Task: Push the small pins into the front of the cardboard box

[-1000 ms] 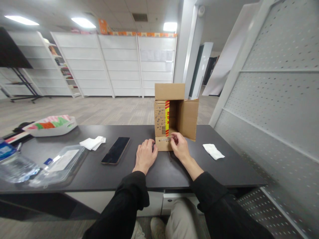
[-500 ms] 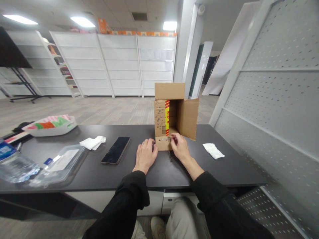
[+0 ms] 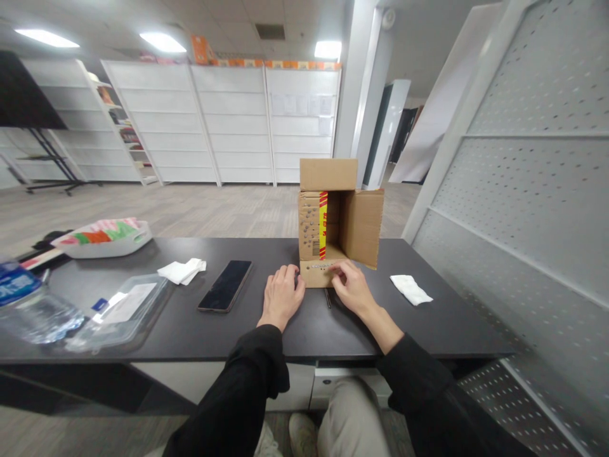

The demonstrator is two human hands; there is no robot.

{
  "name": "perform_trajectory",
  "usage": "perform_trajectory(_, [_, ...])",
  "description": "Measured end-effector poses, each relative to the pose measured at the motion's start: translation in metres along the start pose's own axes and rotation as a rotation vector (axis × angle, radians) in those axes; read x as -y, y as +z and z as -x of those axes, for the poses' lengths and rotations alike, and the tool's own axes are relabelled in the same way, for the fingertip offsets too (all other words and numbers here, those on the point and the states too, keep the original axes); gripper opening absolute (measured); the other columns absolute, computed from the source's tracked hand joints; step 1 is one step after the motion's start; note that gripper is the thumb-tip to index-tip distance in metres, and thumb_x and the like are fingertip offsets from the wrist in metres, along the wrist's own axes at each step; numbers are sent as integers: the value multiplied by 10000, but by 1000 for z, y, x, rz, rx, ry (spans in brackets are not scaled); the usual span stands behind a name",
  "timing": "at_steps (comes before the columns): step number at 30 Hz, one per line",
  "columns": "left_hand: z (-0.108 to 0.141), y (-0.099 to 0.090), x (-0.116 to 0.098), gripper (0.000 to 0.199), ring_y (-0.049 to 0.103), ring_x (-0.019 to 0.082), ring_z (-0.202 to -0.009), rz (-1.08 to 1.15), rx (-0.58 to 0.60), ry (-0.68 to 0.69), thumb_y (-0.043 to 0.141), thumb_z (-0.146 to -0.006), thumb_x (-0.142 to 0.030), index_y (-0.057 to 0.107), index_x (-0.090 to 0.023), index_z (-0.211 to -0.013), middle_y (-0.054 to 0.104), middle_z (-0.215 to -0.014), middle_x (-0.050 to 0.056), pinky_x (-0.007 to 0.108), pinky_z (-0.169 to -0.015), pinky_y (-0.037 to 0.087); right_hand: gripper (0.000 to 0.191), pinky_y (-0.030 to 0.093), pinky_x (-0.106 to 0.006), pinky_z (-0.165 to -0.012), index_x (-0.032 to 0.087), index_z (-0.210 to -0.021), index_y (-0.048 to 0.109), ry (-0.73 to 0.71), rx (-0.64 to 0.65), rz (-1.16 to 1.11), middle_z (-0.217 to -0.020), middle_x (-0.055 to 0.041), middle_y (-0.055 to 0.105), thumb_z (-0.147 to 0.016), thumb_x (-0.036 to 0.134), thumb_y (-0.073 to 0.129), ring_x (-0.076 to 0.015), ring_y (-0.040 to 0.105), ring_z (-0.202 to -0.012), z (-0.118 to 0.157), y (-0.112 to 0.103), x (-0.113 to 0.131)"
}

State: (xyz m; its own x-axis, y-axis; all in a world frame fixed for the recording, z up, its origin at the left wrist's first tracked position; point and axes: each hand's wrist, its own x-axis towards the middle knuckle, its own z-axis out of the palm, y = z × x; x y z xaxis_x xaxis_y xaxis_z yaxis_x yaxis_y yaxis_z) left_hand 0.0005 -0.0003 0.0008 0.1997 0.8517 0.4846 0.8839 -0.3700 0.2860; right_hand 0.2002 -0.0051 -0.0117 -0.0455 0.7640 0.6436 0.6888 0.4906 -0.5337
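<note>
The cardboard box [image 3: 339, 219] is plain brown, with a red-and-yellow striped tape running down its inner left wall beside a scatter of small dark dots and a black barcode. Its near flap [image 3: 318, 275] carries a row of pale dots. The desk [image 3: 247, 330] is matt black. The phone [image 3: 225, 286] is glossy black. Two tissues [image 3: 182, 271] [image 3: 410, 288] are white. The far-left tray [image 3: 102, 236] is white, its contents striped pink, green and orange. The bottle [image 3: 28, 308] is clear with a blue label. Both sleeves [image 3: 247, 393] are black.
</note>
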Motion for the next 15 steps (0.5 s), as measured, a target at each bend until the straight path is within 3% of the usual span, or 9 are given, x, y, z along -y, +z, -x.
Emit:
perform_trajectory(10, [1,1,1,150,629,211,-954,-7,-1,5,471,-923,-240,563,-208,-1037,666,-1010,58,340,-821,422,335,419,-403,-902,220,-1015,627,-117,349,53,-1049,-59,691,-717,99,534,-243,592,-1007,18,-31,26])
perform_trajectory(15, [0,0,0,151,629,209,-954,-6,-3,7,468,-924,-238,564,-210,-1036,662,-1001,58,335,-820,423,341,411,-389,-888,221,-1052,621,-165,410,100,-1106,-69,687,-729,121,574,-249,574,-1022,25,-31,31])
